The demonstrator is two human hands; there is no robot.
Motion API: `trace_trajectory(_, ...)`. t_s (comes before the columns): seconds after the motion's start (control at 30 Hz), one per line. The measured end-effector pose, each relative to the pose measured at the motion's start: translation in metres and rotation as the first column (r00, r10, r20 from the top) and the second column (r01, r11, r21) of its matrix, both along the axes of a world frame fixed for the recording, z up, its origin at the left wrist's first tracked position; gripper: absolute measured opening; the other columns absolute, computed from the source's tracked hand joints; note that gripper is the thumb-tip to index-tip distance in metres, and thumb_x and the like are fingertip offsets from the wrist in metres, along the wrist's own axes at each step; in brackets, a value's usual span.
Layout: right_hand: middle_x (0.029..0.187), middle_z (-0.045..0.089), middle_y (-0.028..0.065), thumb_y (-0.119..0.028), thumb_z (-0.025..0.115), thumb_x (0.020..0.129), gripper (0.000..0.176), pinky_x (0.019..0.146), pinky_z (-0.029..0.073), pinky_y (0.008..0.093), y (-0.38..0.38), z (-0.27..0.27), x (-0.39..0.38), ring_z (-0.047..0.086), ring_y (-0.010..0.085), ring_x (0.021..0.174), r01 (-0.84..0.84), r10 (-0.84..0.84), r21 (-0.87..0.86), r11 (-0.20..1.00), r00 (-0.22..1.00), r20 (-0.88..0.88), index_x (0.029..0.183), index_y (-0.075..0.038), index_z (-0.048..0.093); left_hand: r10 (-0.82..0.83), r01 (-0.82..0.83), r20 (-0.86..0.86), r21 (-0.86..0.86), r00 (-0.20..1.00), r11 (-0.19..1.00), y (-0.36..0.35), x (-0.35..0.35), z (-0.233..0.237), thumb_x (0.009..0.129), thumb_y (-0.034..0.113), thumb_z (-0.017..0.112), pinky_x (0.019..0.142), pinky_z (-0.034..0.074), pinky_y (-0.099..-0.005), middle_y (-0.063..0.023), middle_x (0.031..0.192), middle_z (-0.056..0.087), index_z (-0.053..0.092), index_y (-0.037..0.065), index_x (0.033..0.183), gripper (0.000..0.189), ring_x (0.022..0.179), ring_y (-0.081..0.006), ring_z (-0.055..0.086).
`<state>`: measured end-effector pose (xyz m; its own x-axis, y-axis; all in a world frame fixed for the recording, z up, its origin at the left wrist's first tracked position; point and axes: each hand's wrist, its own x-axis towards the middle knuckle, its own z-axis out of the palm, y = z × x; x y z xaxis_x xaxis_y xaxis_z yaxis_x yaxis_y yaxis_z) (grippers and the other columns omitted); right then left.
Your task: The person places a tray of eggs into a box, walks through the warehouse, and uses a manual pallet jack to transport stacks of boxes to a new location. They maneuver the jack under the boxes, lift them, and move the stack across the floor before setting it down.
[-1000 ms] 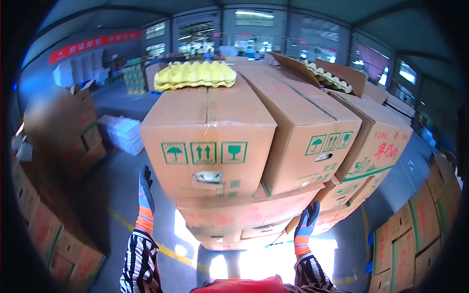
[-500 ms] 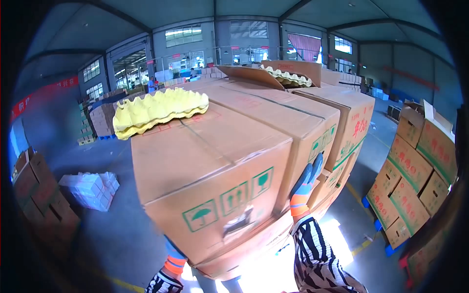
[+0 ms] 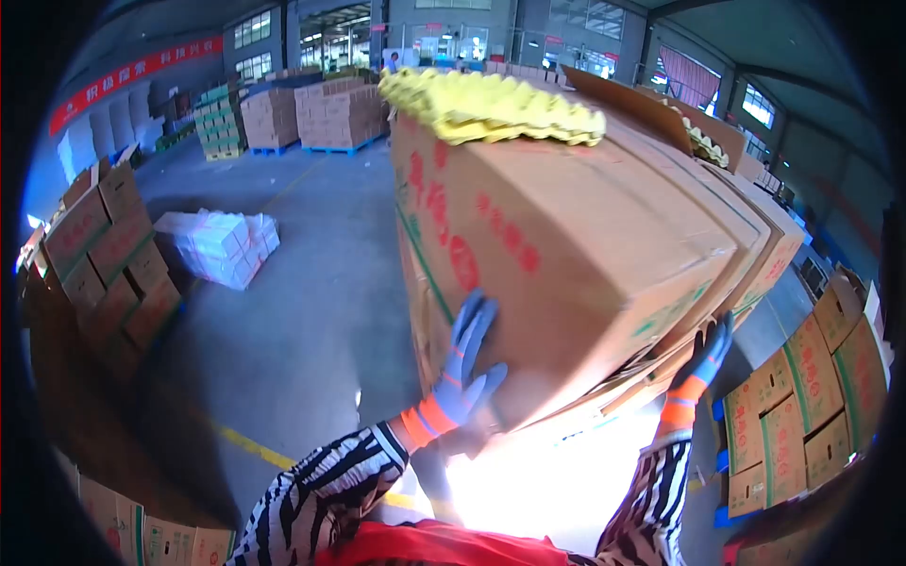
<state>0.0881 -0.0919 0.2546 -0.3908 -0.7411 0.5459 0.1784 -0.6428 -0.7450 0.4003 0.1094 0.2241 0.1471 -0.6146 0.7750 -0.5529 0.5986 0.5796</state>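
A large cardboard carton [image 3: 557, 255] with red print stands at the top of a stack, its near corner towards me. My left hand [image 3: 461, 368], in a blue glove with an orange cuff, lies against its printed side, fingers stretched and thumb apart. Over at the right, my right hand [image 3: 703, 354], gloved alike, rests with extended fingers against the front of the neighbouring cartons [image 3: 755, 269]. Neither hand is wrapped round anything. Yellow egg trays [image 3: 500, 106] lie on the near carton's top. Another tray [image 3: 706, 146] shows beside a raised carton flap [image 3: 628, 104].
A plastic-wrapped white bundle [image 3: 219, 247] sits on the floor at left. Stacked cartons stand at far left [image 3: 113, 236] and on a blue pallet at right [image 3: 802, 406]. More palletised stacks [image 3: 340, 113] stand farther back. Bright light glares off the floor below the stack.
The view has swung left, showing the near carton's printed side. My left hand has risen from the carton's lower corner onto that side. My right hand stays at the front of the stack.
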Motion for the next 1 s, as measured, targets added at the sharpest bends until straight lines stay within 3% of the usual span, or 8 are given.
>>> trace_trajectory(0.1, 0.142, 0.034, 0.0142, -0.031, 0.034, 0.096, 0.051, 0.109, 0.026, 0.0424, 0.094, 0.003, 0.031, 0.033, 0.0288, 0.132, 0.01, -0.013, -0.098, 0.995, 1.0, -0.028, 0.14, -0.006, 0.031, -0.168, 0.17, -0.063, 0.03, 0.984, 0.985, 0.01, 0.067, -0.02, 0.078, 0.004, 0.061, 0.109, 0.024, -0.0388, -0.015, 0.143, 0.033, 0.038, 0.004, 0.137, 0.063, 0.134, -0.0291, 0.029)
trace_trajectory(0.17, 0.142, 0.034, 0.0159, -0.03, 0.032, 0.097, 0.051, 0.11, 0.025, 0.0426, 0.149, -0.002, 0.054, 0.033, 0.0288, 0.131, 0.18, -0.181, -0.166, 0.969, 0.983, 0.009, 0.14, -0.002, 0.029, -0.067, 0.065, 0.047, 0.028, 0.997, 0.997, 0.008, 0.125, -0.041, 0.082, 0.002, 0.057, 0.107, 0.028, -0.0361, -0.0143, 0.138, 0.041, 0.042, 0.003, 0.133, 0.054, 0.13, -0.0282, 0.035)
trace_trajectory(0.23, 0.143, 0.031, 0.0166, -0.029, 0.028, 0.097, 0.052, 0.108, 0.03, 0.0429, 0.215, 0.006, 0.118, 0.034, 0.0298, 0.131, 0.437, -0.47, -0.192, 0.879, 0.863, -0.185, 0.139, 0.001, 0.028, -0.047, 0.049, -0.04, 0.061, 0.998, 0.997, 0.003, 0.189, -0.067, 0.084, 0.003, 0.056, 0.106, 0.029, -0.0346, -0.0141, 0.136, 0.042, 0.043, 0.003, 0.132, 0.05, 0.128, -0.0277, 0.038)
trace_trajectory(0.3, 0.144, 0.029, 0.0175, -0.029, 0.027, 0.097, 0.053, 0.105, 0.033, 0.0439, 0.248, -0.018, 0.148, 0.034, 0.0318, 0.13, 0.614, -0.733, -0.41, 0.675, 0.494, -0.468, 0.139, 0.003, 0.027, -0.009, 0.014, -0.056, 0.086, 0.998, 0.996, -0.009, 0.253, -0.087, 0.085, 0.004, 0.055, 0.105, 0.03, -0.0341, -0.0144, 0.135, 0.044, 0.044, 0.002, 0.131, 0.047, 0.126, -0.0271, 0.039)
trace_trajectory(0.37, 0.143, 0.029, 0.0188, -0.027, 0.028, 0.097, 0.052, 0.104, 0.034, 0.045, 0.263, -0.021, 0.208, 0.035, 0.0335, 0.129, 0.544, -0.695, -0.438, 0.716, 0.619, -0.366, 0.139, 0.004, 0.026, -0.008, 0.024, -0.146, 0.105, 0.989, 0.994, -0.023, 0.302, -0.105, 0.086, 0.005, 0.054, 0.105, 0.03, -0.0338, -0.0146, 0.133, 0.045, 0.044, 0.002, 0.13, 0.045, 0.125, -0.0266, 0.041)
trace_trajectory(0.47, 0.137, 0.038, 0.0195, -0.024, 0.046, 0.089, 0.056, 0.106, 0.027, 0.0455, 0.261, -0.013, 0.303, 0.036, 0.0342, 0.128, 0.444, -0.614, -0.424, 0.789, 0.574, -0.542, 0.134, 0.004, 0.034, -0.086, 0.129, -0.386, 0.087, 0.919, 0.988, -0.068, 0.361, -0.118, 0.088, 0.009, 0.055, 0.104, 0.031, -0.0336, -0.0142, 0.132, 0.045, 0.045, 0.002, 0.129, 0.043, 0.124, -0.0254, 0.042)
trace_trajectory(0.63, 0.134, 0.042, 0.0198, -0.01, 0.063, 0.07, 0.062, 0.104, 0.026, 0.0499, 0.189, 0.011, 0.422, 0.034, 0.0415, 0.128, 0.256, -0.595, -0.54, 0.802, 0.256, -0.762, 0.129, 0.0, 0.044, 0.068, -0.065, -0.239, 0.023, 0.969, 0.998, -0.165, 0.4, -0.091, 0.09, 0.014, 0.055, 0.103, 0.032, -0.0347, -0.0155, 0.133, 0.044, 0.042, 0.002, 0.131, 0.045, 0.124, -0.0279, 0.042)
trace_trajectory(1.0, 0.135, 0.039, 0.0166, -0.02, 0.064, 0.072, 0.063, 0.103, 0.023, 0.0559, 0.017, 0.028, 0.563, 0.033, 0.0428, 0.124, 0.281, -0.741, -0.713, 0.643, -0.01, -0.672, 0.13, -0.006, 0.044, 0.088, -0.065, 0.115, -0.19, 0.989, 0.98, -0.297, 0.459, -0.052, 0.085, 0.018, 0.06, 0.106, 0.027, -0.0443, -0.0195, 0.139, 0.036, 0.038, 0.004, 0.135, 0.057, 0.128, -0.0381, 0.032)
